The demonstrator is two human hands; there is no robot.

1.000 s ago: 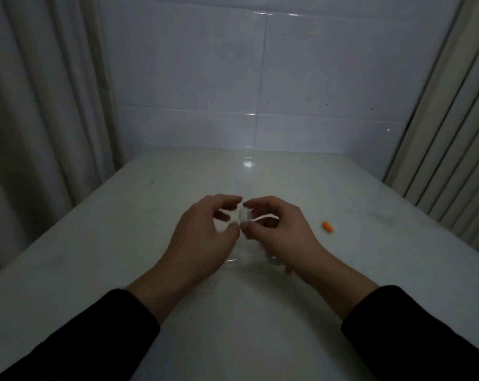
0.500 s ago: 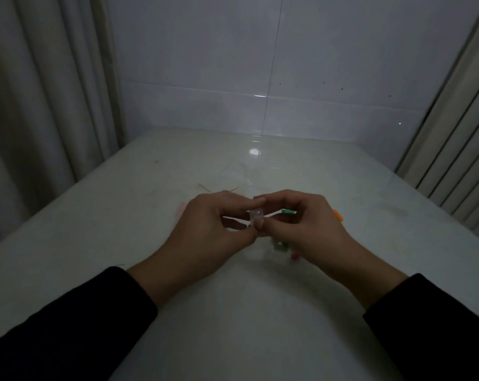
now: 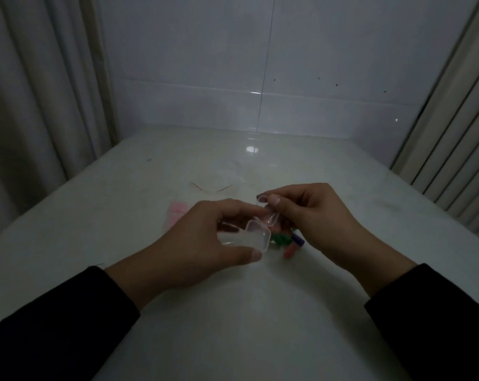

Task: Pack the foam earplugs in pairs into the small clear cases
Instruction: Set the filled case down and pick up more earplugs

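I see two bare hands meeting over a pale, glossy tabletop (image 3: 233,312), both in dark sleeves. The left hand (image 3: 194,243) curls around the base of a small clear plastic case (image 3: 256,237), thumb under its near corner. The right hand (image 3: 312,215) pinches the thin hinged lid (image 3: 270,213) of that same case between thumb and forefinger, so the case looks held open in the air just above the table. I cannot tell whether anything lies inside it. Directly beneath the hands, a small cluster of foam earplugs (image 3: 287,243) in green, purple and red-pink rests on the table, partly hidden by the fingers. Farther left lies a pale pink flat object (image 3: 176,213), too dim to identify, and beyond it some crumpled clear plastic wrapping (image 3: 224,174). My worry is the lid: it is thin and slick, and a stronger pull could slip it from the pinch or strain the hinge. With both hands occupied, freeing one to pick up plugs could tip the case. The low light also makes matching colours into pairs error-prone, and a brushing wrist could roll loose plugs away.
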